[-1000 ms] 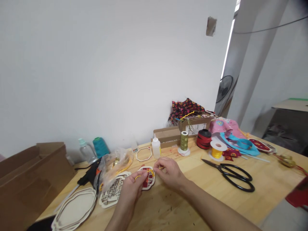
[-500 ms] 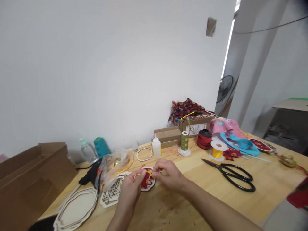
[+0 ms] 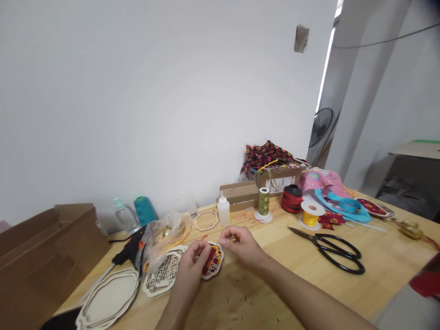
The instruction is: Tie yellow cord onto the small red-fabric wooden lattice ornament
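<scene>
A small scalloped ornament (image 3: 208,270), red fabric behind a pale wooden lattice, is at the table's front middle. My left hand (image 3: 193,263) is closed on its left edge, thumb on top; the fingertips partly hide it. A knotted yellow cord (image 3: 218,253) lies over the ornament's upper right. My right hand (image 3: 242,247) pinches the cord's end just above and right of the ornament. Beside my left hand rest pale wooden lattice panels (image 3: 161,275). Black-handled scissors (image 3: 330,250) lie to the right of my right hand.
A glue bottle (image 3: 224,211), a green thread spool (image 3: 264,201), a red cord spool (image 3: 292,199) and a yellow cord spool (image 3: 311,215) stand behind. At left are a cardboard box (image 3: 51,256), a black glue gun (image 3: 129,250), a plastic bag (image 3: 161,240) and wooden plates (image 3: 110,298).
My hands have drawn slightly apart. The ornament has shifted a little toward me and tilted, and the yellow cord now hangs over its face. Everything else stays put.
</scene>
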{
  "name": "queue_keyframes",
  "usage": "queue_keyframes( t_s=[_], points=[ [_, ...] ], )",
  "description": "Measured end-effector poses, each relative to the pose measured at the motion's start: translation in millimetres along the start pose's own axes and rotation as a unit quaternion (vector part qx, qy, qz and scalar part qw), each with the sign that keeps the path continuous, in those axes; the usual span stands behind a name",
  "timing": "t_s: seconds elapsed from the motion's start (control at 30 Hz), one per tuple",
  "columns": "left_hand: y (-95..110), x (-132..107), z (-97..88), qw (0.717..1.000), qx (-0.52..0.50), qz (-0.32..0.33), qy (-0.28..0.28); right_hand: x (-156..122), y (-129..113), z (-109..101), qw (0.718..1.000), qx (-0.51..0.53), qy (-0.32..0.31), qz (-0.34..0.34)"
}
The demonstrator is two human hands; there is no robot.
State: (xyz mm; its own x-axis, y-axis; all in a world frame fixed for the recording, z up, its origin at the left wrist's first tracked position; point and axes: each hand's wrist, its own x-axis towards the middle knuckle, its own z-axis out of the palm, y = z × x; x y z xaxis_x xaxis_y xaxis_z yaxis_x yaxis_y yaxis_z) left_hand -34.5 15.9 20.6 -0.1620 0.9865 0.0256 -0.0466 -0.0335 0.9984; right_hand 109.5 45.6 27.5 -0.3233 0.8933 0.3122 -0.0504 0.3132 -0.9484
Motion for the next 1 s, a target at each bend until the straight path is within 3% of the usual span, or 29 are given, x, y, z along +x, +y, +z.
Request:
queue_keyframes(
  t_s=[0.13, 0.33, 0.53, 0.7, 0.9, 1.0],
  points=[
    [0.2, -1.1, 0.3, 0.999, -0.001, 0.011, -0.049, 0.3, 2.0, 1.5, 1.000, 0.008, -0.006, 0.006],
    [-3.1, 0.6, -2.4, 0.996, 0.032, 0.029, -0.074, -0.2, 5.2, 3.1, 0.999, 0.023, -0.025, 0.011],
    [-4.3, 2.5, -2.8, 0.996, 0.043, 0.001, -0.078, -0.9, 4.0, 2.4, 1.000, 0.008, -0.016, 0.009],
    [-3.7, 2.7, -3.4, 0.996, 0.039, -0.012, -0.074, -3.6, 4.0, 5.3, 0.997, -0.069, -0.026, 0.004],
    [0.6, 0.4, -2.0, 0.996, 0.053, 0.001, -0.066, -2.6, 8.2, 3.9, 0.978, -0.176, -0.022, -0.108],
    [2.1, -0.7, -0.2, 0.997, 0.056, 0.006, -0.061, -2.3, 13.5, 2.3, 0.974, -0.204, -0.002, -0.095]
  ],
)
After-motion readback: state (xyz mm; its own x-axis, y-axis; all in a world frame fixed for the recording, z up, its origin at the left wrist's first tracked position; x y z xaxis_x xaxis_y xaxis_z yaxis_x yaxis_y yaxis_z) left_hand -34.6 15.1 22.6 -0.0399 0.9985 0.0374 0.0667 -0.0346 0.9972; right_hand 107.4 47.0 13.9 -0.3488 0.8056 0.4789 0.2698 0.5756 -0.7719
